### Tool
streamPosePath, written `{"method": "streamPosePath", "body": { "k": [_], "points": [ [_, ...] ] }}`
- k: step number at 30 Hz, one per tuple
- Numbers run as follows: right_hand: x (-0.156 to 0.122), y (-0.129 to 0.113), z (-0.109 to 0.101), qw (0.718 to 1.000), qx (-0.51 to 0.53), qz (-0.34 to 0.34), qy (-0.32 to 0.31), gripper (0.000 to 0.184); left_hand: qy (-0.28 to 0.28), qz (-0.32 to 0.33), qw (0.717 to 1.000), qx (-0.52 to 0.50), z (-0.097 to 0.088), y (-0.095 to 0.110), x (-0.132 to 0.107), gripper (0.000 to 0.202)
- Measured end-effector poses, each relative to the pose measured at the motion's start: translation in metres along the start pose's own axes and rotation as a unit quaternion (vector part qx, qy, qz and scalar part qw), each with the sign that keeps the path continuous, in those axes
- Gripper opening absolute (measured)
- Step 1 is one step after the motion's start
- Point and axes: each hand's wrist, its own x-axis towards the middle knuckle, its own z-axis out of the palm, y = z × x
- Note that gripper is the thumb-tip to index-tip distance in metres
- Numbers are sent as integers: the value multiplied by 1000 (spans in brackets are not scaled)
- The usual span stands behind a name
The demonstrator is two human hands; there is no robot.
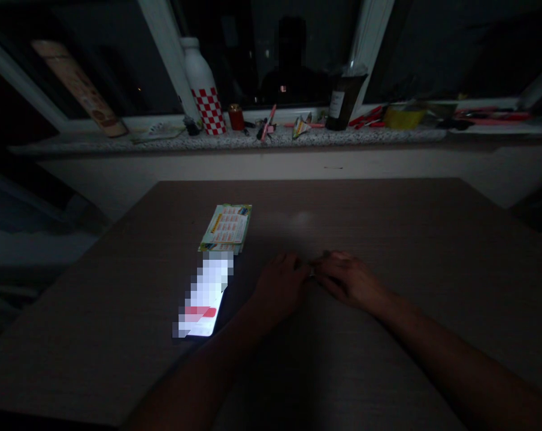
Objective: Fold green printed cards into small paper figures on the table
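The room is dark. My left hand (pixel 280 286) and my right hand (pixel 346 276) rest on a wooden table (pixel 387 227), fingertips meeting at the middle. Both hands have their fingers curled and pinched together around something tiny between them that I cannot make out. Just left of my left hand lies a lit phone (pixel 203 296) with a bright screen. Beyond the phone lies a small stack of printed cards or leaflets (pixel 226 227), green-edged with orange print.
A stone windowsill (pixel 118 142) runs along the back, with a white bottle with red checks (pixel 204 87), a small red jar (pixel 236 117), a dark bottle (pixel 342 99), a leaning cardboard tube (pixel 79 87), pens and red tools. Dark window panes lie behind.
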Motion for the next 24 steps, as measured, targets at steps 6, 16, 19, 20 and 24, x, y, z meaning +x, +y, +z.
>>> {"method": "streamPosePath", "body": {
  "k": [6, 16, 19, 20, 24],
  "points": [
    [-1, -3, -5, 998, 47, -2, 40, 15, 39, 31, 999, -16, -2, -2, 2, 20],
    [-2, -19, -23, 971, 154, -13, 184, 4, 58, 125, 985, -107, -18, -6, -2, 20],
    [-3, -19, -22, 963, 182, 5, 199, 3, 51, 130, 982, -124, -21, -7, -3, 20],
    [-4, -18, -22, 960, 191, 13, 205, 4, 50, 131, 982, -130, -21, -8, -3, 19],
    [-6, -17, -21, 949, 214, 43, 227, 14, 48, 130, 978, -153, -20, -8, -4, 17]
  ]
}}
